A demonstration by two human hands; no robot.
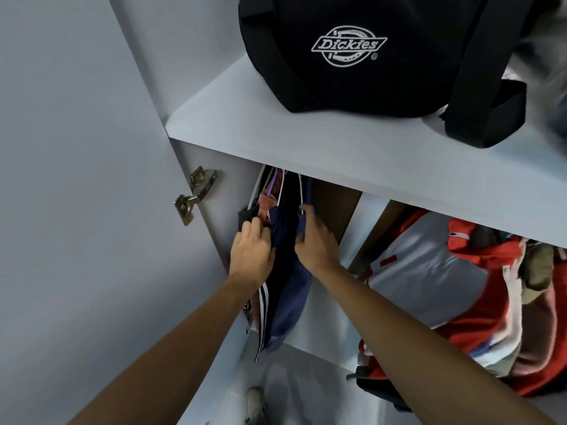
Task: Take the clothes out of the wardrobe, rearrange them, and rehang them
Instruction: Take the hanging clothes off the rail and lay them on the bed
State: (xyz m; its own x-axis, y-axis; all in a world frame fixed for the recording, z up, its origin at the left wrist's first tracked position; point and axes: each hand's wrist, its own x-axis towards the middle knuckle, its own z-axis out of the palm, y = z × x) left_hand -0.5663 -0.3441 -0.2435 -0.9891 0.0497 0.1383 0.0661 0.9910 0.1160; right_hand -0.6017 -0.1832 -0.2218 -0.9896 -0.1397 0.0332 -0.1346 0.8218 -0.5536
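A navy garment (pixel 287 289) with white side stripes hangs on a white hanger (pixel 301 191) at the left end of the wardrobe, under the shelf. My left hand (pixel 253 248) grips its left shoulder, beside a black and an orange-pink garment (pixel 265 204) pressed against the side wall. My right hand (pixel 314 237) holds the garment's right shoulder, fingers near the hanger wire. The rail itself is hidden by the shelf.
A black backpack (pixel 352 50) with a white logo stands on the white shelf (pixel 276 130) above. A red, grey and white jacket (pixel 435 286) hangs at the right. The open door (pixel 76 179) with its metal hinge (pixel 196 194) is at the left. A shoe (pixel 256 403) lies on the wardrobe floor.
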